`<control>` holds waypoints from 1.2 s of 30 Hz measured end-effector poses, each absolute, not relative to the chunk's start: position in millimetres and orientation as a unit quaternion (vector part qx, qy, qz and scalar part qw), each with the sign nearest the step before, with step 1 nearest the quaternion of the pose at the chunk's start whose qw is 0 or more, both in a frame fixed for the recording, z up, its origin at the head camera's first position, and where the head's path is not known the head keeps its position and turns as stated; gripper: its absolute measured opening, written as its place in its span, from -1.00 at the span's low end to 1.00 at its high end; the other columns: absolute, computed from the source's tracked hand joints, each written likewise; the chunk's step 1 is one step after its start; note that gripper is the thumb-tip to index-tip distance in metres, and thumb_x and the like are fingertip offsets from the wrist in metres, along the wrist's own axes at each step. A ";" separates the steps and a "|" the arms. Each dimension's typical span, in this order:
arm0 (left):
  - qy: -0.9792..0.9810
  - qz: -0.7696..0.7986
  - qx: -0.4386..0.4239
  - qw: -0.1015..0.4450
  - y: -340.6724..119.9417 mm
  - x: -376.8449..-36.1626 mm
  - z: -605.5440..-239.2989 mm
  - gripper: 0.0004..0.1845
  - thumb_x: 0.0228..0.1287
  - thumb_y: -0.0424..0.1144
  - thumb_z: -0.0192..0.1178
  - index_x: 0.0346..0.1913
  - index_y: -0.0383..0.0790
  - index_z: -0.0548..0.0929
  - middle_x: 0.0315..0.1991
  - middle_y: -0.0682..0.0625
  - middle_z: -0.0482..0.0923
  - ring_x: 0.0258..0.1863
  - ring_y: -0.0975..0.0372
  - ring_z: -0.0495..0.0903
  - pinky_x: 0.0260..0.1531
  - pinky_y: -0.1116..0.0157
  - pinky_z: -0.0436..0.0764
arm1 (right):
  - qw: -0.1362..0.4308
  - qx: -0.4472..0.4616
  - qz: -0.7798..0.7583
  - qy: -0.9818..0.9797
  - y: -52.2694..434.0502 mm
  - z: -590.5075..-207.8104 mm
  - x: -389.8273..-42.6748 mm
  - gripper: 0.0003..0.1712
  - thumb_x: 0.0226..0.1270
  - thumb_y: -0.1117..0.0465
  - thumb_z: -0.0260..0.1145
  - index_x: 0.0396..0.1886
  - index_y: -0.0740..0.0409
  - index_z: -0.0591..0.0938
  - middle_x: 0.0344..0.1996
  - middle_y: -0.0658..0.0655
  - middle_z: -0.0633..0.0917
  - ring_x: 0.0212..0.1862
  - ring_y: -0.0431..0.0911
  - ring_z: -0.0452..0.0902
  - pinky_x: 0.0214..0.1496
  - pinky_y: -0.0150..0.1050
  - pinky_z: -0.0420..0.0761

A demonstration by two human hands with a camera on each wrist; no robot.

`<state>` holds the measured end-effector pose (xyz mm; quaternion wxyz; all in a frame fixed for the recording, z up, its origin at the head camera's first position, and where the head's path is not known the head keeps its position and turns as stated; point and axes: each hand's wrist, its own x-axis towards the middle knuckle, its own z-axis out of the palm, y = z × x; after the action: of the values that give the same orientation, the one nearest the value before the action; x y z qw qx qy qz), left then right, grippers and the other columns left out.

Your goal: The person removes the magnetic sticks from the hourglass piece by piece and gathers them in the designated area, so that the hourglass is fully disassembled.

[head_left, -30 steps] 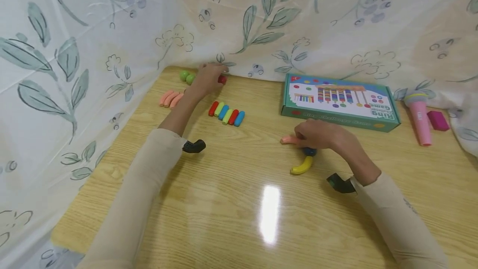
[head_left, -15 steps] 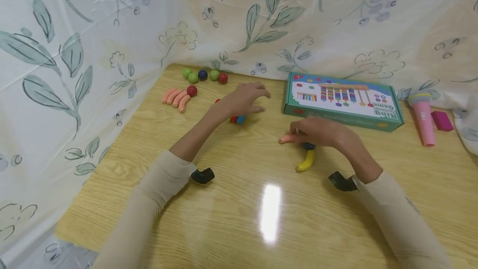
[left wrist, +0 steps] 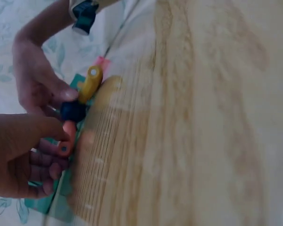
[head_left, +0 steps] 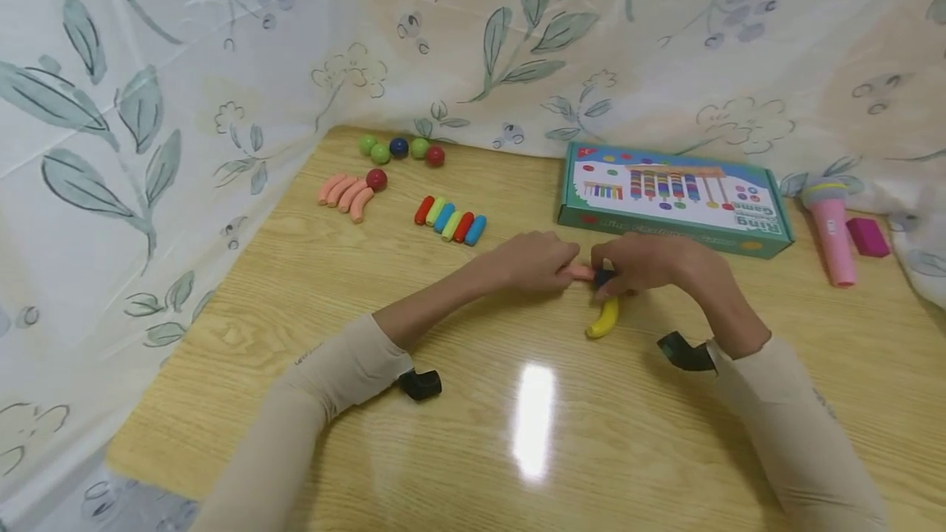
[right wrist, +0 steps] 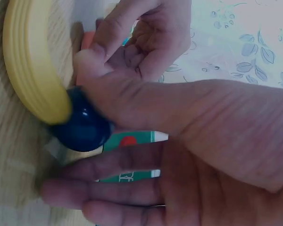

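My left hand (head_left: 535, 261) pinches a pink curved piece (head_left: 581, 272) between thumb and fingers. A dark blue ball (right wrist: 85, 125) joins that pink piece to a yellow banana-shaped curved piece (head_left: 604, 318). Thumb and fingers of my right hand (head_left: 658, 261) hold the blue ball, which they partly hide in the head view. In the left wrist view the yellow piece (left wrist: 91, 84), the ball (left wrist: 73, 111) and the pink piece (left wrist: 69, 136) form one chain. The yellow piece's free end points toward me.
Behind the hands lies a green Ring Challenge Game box (head_left: 676, 199). Short coloured sticks (head_left: 449, 220), pink curved pieces (head_left: 345, 195) and several balls (head_left: 399, 148) lie at the back left. A pink toy microphone (head_left: 831, 232) and a magenta block (head_left: 868, 236) are at right.
My left hand has come from the balls at the back left, over the coloured sticks, to the pink piece and grips it. My right hand has stayed near the blue ball.
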<state>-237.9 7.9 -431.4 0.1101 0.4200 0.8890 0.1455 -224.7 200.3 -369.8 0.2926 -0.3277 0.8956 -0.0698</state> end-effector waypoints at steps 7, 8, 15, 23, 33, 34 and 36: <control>0.909 0.145 0.374 0.110 9.9 -228.2 -429.7 -0.69 0.22 0.06 0.06 -0.48 -0.10 0.42 -0.67 0.09 0.30 -0.70 0.30 0.33 -0.71 0.41 0.22 | 0.251 -0.369 -0.073 0.892 203.6 -373.1 -226.1 -0.75 0.14 0.23 0.34 -0.17 0.02 0.53 -0.40 -0.05 0.54 -0.36 -0.18 0.38 -0.24 -0.24 0.42; 0.909 0.150 0.374 0.109 10.2 -227.3 -430.0 -0.68 0.22 0.08 0.07 -0.46 -0.10 0.42 -0.66 0.09 0.30 -0.69 0.30 0.34 -0.71 0.42 0.23 | 0.242 -0.371 -0.069 0.894 204.2 -373.3 -226.3 -0.74 0.13 0.24 0.34 -0.16 0.02 0.53 -0.40 -0.05 0.53 -0.37 -0.18 0.38 -0.23 -0.24 0.41; 0.900 0.180 0.387 0.087 12.2 -223.4 -434.4 -0.71 0.32 0.02 -0.03 -0.39 -0.14 0.41 -0.65 0.07 0.28 -0.68 0.29 0.31 -0.67 0.43 0.21 | 0.234 -0.367 -0.060 0.898 204.4 -373.9 -224.5 -0.76 0.10 0.23 0.36 -0.24 0.03 0.51 -0.46 -0.04 0.51 -0.42 -0.18 0.36 -0.30 -0.26 0.39; 0.901 0.194 0.380 0.079 10.9 -221.8 -435.8 -0.71 0.35 -0.02 -0.06 -0.41 -0.15 0.43 -0.67 0.08 0.23 -0.72 0.32 0.23 -0.69 0.45 0.15 | 0.239 -0.367 -0.078 0.895 199.1 -376.0 -224.2 -0.78 0.10 0.27 0.36 -0.25 0.06 0.53 -0.43 -0.04 0.53 -0.40 -0.17 0.36 -0.29 -0.25 0.40; 0.899 0.210 0.372 0.095 11.9 -219.8 -435.3 -0.73 0.36 -0.08 -0.07 -0.46 -0.13 0.38 -0.70 0.09 0.18 -0.75 0.35 0.13 -0.71 0.45 0.09 | 0.236 -0.374 -0.073 0.894 197.0 -376.0 -224.3 -0.76 0.09 0.30 0.36 -0.23 0.07 0.54 -0.45 -0.04 0.53 -0.43 -0.18 0.37 -0.31 -0.27 0.40; 0.899 0.209 0.373 0.095 11.9 -219.5 -435.1 -0.73 0.36 -0.08 -0.07 -0.46 -0.13 0.38 -0.70 0.09 0.18 -0.75 0.35 0.12 -0.72 0.46 0.09 | 0.236 -0.376 -0.073 0.893 196.8 -375.9 -224.3 -0.76 0.09 0.30 0.36 -0.23 0.07 0.54 -0.45 -0.03 0.53 -0.43 -0.18 0.36 -0.31 -0.27 0.40; 0.899 0.209 0.373 0.095 11.7 -218.8 -434.6 -0.74 0.36 -0.09 -0.06 -0.46 -0.13 0.38 -0.71 0.10 0.17 -0.76 0.35 0.11 -0.72 0.46 0.08 | 0.236 -0.379 -0.075 0.892 196.7 -375.6 -224.3 -0.76 0.08 0.32 0.36 -0.24 0.08 0.54 -0.46 -0.03 0.52 -0.43 -0.18 0.36 -0.32 -0.27 0.40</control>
<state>-218.8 11.7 -434.6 0.0953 0.3729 0.8990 0.2089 -224.3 196.7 -375.6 0.2360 -0.3788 0.8917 -0.0751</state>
